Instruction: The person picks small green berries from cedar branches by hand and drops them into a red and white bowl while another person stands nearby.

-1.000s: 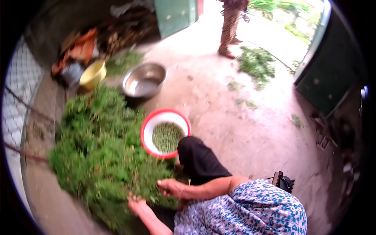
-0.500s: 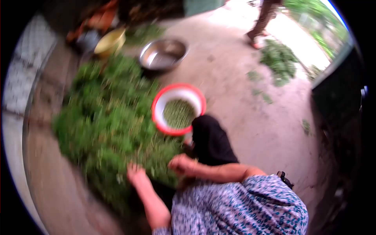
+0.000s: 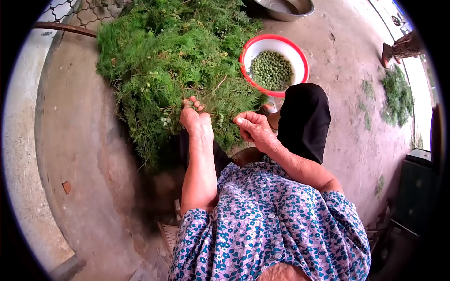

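Observation:
Scale-leaved evergreen branches [image 3: 164, 61] lie in a large feathery heap in front of my knees. My left hand [image 3: 194, 117] is at the heap's near edge, its fingers curled around an evergreen sprig [image 3: 202, 110]. Small pale green cones [image 3: 221, 120] hang between my hands. To the right, my right hand [image 3: 257, 129] is closed, thumb against the forefinger; whatever it may pinch is too small to make out. A white basin with a red rim [image 3: 307, 70] stands beyond my right knee, with many round green cones [image 3: 272, 70] inside.
A metal bowl [image 3: 286, 14] sits on the floor past the heap. At right, another person's leg [image 3: 407, 47] stands near a smaller pile of greenery [image 3: 397, 96]. A dark box-like object [image 3: 415, 192] is at lower right, and a low pale ledge [image 3: 28, 187] runs along the left.
The view has tilted down and steadied, so the heap and basin sit higher in view. My left hand stays at the heap's edge, and my right hand is beside it, still closed.

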{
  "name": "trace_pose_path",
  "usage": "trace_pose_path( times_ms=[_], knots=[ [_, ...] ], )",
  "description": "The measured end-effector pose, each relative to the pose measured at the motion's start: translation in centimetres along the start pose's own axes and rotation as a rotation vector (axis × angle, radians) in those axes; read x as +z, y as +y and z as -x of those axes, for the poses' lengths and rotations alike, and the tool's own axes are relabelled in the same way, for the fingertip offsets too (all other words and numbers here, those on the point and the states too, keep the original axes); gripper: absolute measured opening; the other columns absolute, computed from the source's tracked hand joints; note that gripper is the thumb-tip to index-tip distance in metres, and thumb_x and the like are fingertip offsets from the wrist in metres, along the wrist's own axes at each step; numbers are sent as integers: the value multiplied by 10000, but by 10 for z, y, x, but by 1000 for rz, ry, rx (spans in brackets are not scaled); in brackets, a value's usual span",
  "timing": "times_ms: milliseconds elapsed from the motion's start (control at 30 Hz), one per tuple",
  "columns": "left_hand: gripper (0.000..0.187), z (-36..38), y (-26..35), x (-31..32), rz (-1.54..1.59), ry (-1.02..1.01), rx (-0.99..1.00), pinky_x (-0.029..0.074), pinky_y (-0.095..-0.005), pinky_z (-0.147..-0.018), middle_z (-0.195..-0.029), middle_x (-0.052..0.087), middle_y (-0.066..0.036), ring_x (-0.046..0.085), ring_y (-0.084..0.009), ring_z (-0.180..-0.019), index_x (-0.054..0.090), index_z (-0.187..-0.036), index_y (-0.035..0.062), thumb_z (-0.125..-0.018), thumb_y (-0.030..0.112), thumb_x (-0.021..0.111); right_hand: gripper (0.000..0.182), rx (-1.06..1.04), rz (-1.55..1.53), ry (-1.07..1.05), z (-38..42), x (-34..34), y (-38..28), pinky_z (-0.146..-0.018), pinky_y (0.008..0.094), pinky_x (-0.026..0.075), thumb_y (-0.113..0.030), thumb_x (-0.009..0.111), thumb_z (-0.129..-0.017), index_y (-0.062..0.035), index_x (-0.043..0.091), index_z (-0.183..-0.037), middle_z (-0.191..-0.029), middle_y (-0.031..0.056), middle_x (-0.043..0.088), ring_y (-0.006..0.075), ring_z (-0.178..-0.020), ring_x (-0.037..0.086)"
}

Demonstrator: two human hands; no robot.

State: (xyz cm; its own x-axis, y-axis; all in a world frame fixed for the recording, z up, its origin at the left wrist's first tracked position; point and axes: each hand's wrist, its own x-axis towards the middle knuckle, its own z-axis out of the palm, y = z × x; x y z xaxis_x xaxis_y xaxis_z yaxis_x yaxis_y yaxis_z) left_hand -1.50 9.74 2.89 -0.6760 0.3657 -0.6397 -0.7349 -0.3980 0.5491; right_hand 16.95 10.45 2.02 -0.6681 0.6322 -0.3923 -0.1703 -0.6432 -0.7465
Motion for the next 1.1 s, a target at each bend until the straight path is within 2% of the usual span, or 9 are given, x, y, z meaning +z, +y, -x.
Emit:
trace_pose_path(
  times_ms=[67, 133, 200, 267, 533, 667, 733, 867, 1100],
  knots=[
    [97, 3, -1, -4, -23, -15, 14, 313, -214, -511, -772, 519, -4, 400, -77, -570, 449, -909, 73, -931, 155, 403, 209, -27, 152, 74, -4, 14, 3, -418, 234, 350, -213, 627, -817, -21, 582, -886, -518, -15, 468, 90, -460, 441],
    [99, 8, -2, -3, -52, -2, 21, 305, -210, -509, -775, 519, -3, 401, -77, -571, 449, -913, 68, -933, 154, 402, 288, -454, 853, 162, -6, 21, 5, -439, 264, 384, -250, 685, -755, -8, 587, -874, -523, 37, 488, 103, -471, 469],
    [102, 10, -4, -1, -37, 5, 13, 303, -215, -496, -779, 518, -10, 400, -81, -566, 444, -911, 60, -931, 154, 408, 363, -413, 949, 203, -8, 24, 3, -475, 294, 418, -293, 721, -699, -2, 590, -872, -551, 88, 519, 131, -493, 505],
    [109, 13, -4, -2, -42, -23, 17, 304, -221, -485, -778, 515, -20, 397, -86, -557, 437, -905, 53, -932, 155, 411, 401, -418, 983, 213, -11, 26, 5, -530, 347, 453, -349, 708, -691, -13, 598, -880, -648, 144, 581, 250, -568, 577],
    [130, 21, -6, -1, -59, 2, -21, 302, -231, -451, -696, 494, -28, 356, -95, -464, 417, -826, 92, -919, 101, 326, 284, -558, 943, 247, -8, 29, 14, -538, 351, 454, -264, 693, -726, -8, 611, -820, -665, 154, 591, 268, -581, 582],
    [164, -3, 10, -8, 45, -82, 14, 271, -212, -416, -676, 479, -12, 350, -71, -465, 421, -744, 119, -875, 53, 348, 210, -433, 797, 215, 10, 14, 16, -481, 302, 429, -205, 662, -774, -6, 602, -807, -604, 100, 577, 168, -511, 544],
    [155, -8, 13, -8, 51, -97, 7, 269, -209, -416, -674, 473, -7, 343, -73, -461, 423, -752, 115, -879, 62, 354, 174, 21, 176, -8, 9, 3, 17, -499, 248, 412, -178, 602, -825, -9, 584, -864, -665, 28, 577, 109, -547, 511],
    [144, -1, 8, -7, 64, -89, -12, 275, -209, -422, -680, 477, -6, 348, -76, -468, 424, -762, 109, -884, 70, 358, 133, 139, -204, -59, -2, 7, 27, -499, 229, 396, -159, 577, -841, -35, 569, -890, -794, 33, 575, 105, -603, 514],
    [80, 7, -1, -11, 27, -120, -27, 287, -209, -432, -693, 482, -7, 370, -77, -486, 435, -811, 107, -883, 85, 408, 263, 100, 42, 18, -15, 22, 28, -417, 224, 334, -281, 627, -816, -47, 554, -719, -555, 5, 500, 93, -461, 434]
  ],
)
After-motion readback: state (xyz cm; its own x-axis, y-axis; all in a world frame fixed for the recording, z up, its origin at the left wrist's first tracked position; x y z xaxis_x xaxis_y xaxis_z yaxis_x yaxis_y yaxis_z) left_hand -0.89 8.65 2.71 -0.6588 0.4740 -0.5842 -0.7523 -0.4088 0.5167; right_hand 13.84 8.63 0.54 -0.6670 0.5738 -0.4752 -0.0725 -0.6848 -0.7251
